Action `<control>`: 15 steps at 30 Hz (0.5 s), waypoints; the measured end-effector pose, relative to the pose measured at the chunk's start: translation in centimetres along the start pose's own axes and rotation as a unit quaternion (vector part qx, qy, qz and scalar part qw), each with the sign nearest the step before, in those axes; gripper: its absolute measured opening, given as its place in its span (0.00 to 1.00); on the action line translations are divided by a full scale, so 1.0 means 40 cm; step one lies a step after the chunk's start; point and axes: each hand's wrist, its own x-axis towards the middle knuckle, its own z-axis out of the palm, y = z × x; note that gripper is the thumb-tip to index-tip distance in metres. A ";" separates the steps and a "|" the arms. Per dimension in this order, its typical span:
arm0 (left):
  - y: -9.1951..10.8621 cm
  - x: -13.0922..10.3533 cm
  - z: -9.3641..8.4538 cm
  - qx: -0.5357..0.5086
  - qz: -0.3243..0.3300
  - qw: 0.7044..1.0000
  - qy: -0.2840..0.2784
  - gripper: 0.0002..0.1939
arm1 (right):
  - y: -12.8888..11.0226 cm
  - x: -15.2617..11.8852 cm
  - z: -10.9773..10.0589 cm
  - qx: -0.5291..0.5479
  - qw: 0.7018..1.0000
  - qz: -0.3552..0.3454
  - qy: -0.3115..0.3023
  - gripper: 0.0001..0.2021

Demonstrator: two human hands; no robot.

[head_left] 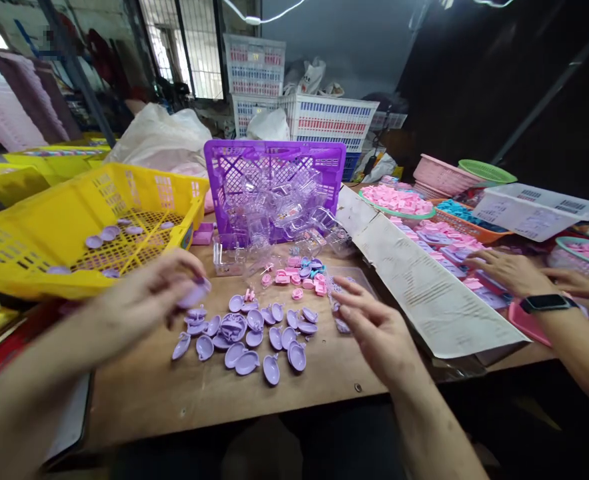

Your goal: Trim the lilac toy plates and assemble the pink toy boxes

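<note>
My left hand [157,290] is pinched on a small lilac oval plastic dish [195,293], held above the left side of the table and slightly blurred. Below and to its right lies a loose spread of similar lilac dishes [247,362], some stacked. My right hand [374,327] is open, its fingers stretched out and apart, over the edge of a clear plastic tray [367,280]. Small purple pieces [343,325] show in that tray, partly hidden behind the fingers. Little pink and blue toy pieces [294,275] lie between the hands, farther back.
On the left stands a yellow crate [74,207] with a few lilac dishes inside. Clear plastic packages [284,207] are heaped against a purple basket [213,173]. A cardboard divider [409,287] borders the right side; beyond it a co-worker's hands [509,273] handle pink and lilac pieces.
</note>
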 end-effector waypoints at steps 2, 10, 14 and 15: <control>0.025 -0.085 0.152 -0.034 -0.047 0.996 -0.074 0.15 | -0.013 -0.081 0.092 0.110 0.994 0.015 0.015 0.09; 0.004 -0.198 0.314 -0.210 -0.118 0.969 -0.046 0.19 | -0.072 -0.207 0.242 0.017 0.998 -0.048 -0.029 0.09; 0.023 -0.233 0.283 -0.168 -0.048 0.984 -0.040 0.13 | -0.127 -0.213 0.234 -0.064 0.991 -0.108 -0.038 0.16; 0.025 -0.243 0.281 -0.150 -0.021 0.988 -0.030 0.12 | -0.135 -0.218 0.233 -0.076 0.989 -0.118 -0.040 0.17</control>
